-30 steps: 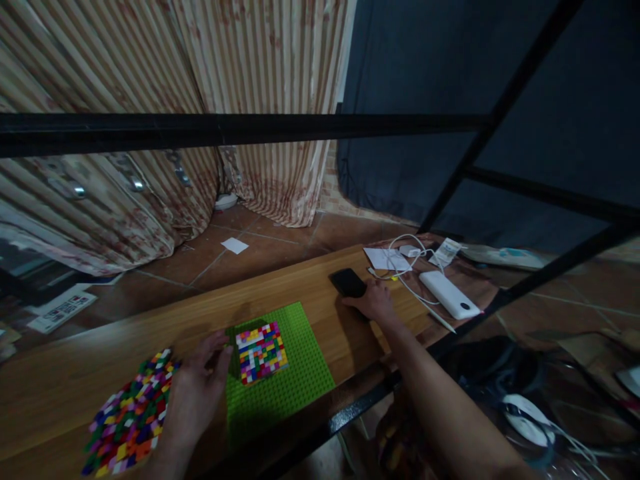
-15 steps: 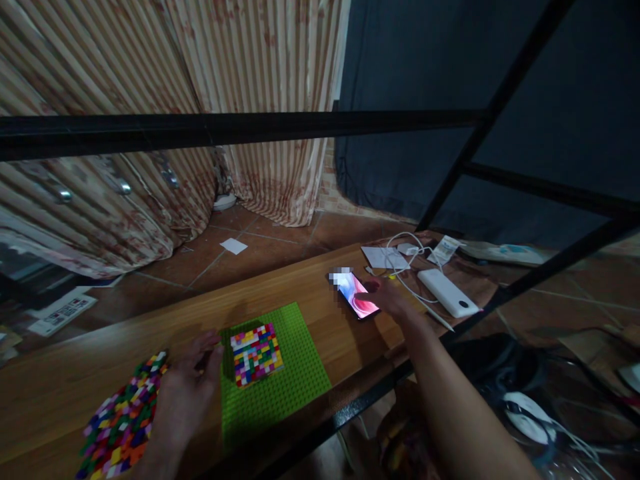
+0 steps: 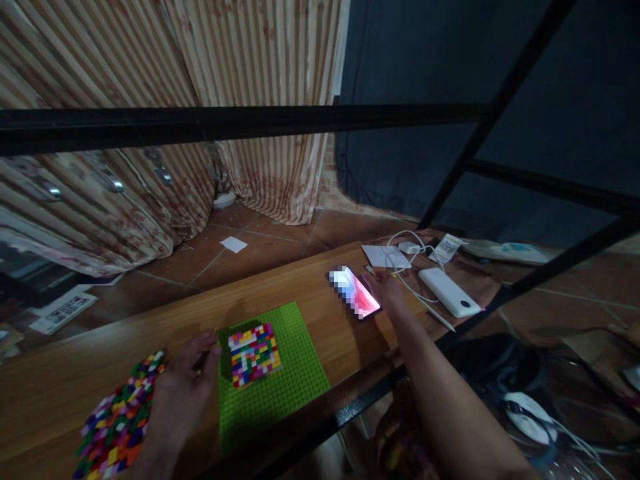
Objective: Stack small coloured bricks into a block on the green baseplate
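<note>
My left hand (image 3: pixel 185 380) hovers at the left edge of a green baseplate (image 3: pixel 295 360), its fingers curled toward the thumb. Whatever lies between those fingertips, if anything, I cannot make out. On the plate sits a square panel of small multicoloured bricks (image 3: pixel 255 355). A heap of loose coloured bricks (image 3: pixel 117 423) lies left of this hand, partly hidden by my wrist. My right hand (image 3: pixel 387 292) rests beside the right edge of a lit phone (image 3: pixel 361 295), its fingers loosely stretched. The phone lies flat with a pink and blue screen, partly pixelated.
A white power bank (image 3: pixel 449 293), a white stylus-like stick (image 3: pixel 441 321), a looped white cable (image 3: pixel 407 277) and papers (image 3: pixel 385 257) lie right of the phone. A dark metal bar (image 3: pixel 250 123) crosses above the wooden table (image 3: pixel 295 283). Curtains hang behind.
My right hand has drawn back from over the phone screen to its right edge. The left hand keeps its curled pose near the baseplate. The view has shifted slightly.
</note>
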Motion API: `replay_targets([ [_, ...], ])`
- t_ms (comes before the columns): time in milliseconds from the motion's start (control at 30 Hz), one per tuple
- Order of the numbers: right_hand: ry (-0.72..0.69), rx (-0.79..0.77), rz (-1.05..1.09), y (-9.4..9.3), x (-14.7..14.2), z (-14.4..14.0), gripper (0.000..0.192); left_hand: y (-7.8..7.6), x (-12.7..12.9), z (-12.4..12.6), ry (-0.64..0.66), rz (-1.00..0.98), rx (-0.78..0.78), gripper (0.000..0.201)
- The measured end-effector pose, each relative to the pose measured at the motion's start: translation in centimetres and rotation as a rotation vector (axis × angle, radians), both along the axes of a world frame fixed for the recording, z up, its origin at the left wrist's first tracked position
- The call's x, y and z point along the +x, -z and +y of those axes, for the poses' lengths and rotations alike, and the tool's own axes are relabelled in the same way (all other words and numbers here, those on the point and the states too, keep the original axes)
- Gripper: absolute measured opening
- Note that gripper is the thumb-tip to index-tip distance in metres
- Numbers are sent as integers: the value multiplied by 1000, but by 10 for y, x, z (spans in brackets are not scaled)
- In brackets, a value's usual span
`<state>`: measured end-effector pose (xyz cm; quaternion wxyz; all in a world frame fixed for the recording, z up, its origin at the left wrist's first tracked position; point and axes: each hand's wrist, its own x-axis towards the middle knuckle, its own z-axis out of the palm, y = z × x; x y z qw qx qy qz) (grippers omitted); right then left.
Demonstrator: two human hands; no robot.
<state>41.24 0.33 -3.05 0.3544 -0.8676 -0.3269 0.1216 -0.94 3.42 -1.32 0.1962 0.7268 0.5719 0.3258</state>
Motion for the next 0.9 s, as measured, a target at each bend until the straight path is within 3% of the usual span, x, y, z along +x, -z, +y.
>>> replay_targets([
  [167, 29, 87, -42, -16, -12, -5, 40, -5, 7, -4, 26, -38, 8, 45],
  [267, -4, 185, -59, -28, -35, -2, 44, -7, 11, -5, 31, -25, -28, 45],
  [367, -168, 261, -21, -33, -79, 2, 41, -5, 14, -6, 20, -35, -49, 45],
  [467, -421, 297, 30, -32, -132, -1, 37, 0, 17, -8, -14, -48, -72, 48],
  [567, -645, 255, 81, -29, -173, -11, 35, 3, 19, -11, -2, -39, -113, 51],
  [700, -726, 140, 111, -25, -203, -18, 43, -1, 23, -16, -3, -27, -165, 51],
  [900, -751, 62, 62, -22, -222, -17, 52, -16, 36, -27, 12, -102, -275, 52],
])
